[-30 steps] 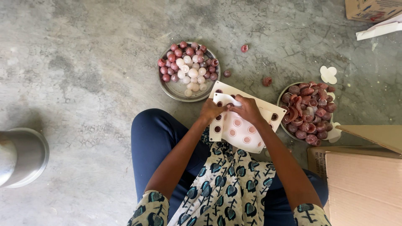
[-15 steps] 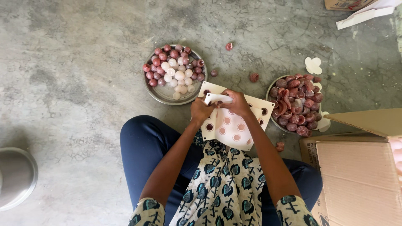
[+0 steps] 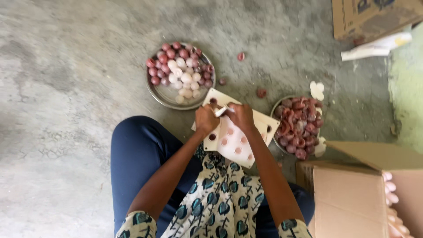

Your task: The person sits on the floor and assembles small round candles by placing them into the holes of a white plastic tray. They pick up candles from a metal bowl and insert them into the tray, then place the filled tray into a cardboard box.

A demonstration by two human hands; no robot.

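I sit on a concrete floor with a cream board dotted with round holes on my lap. My left hand grips the board's far left part. Just beside it, my right hand is closed on a small white piece over the board. A metal plate of red and white round pieces lies beyond my left hand. A second metal bowl full of dark red pieces and peels sits right of the board.
An open cardboard box stands at the right, with pale pink pieces at its edge. Another cardboard box and a white strip lie at the top right. A few red pieces are loose on the floor.
My view has shifted, so the plate, bowl and board sit a little differently in frame. Both hands stay together at the board's far edge.
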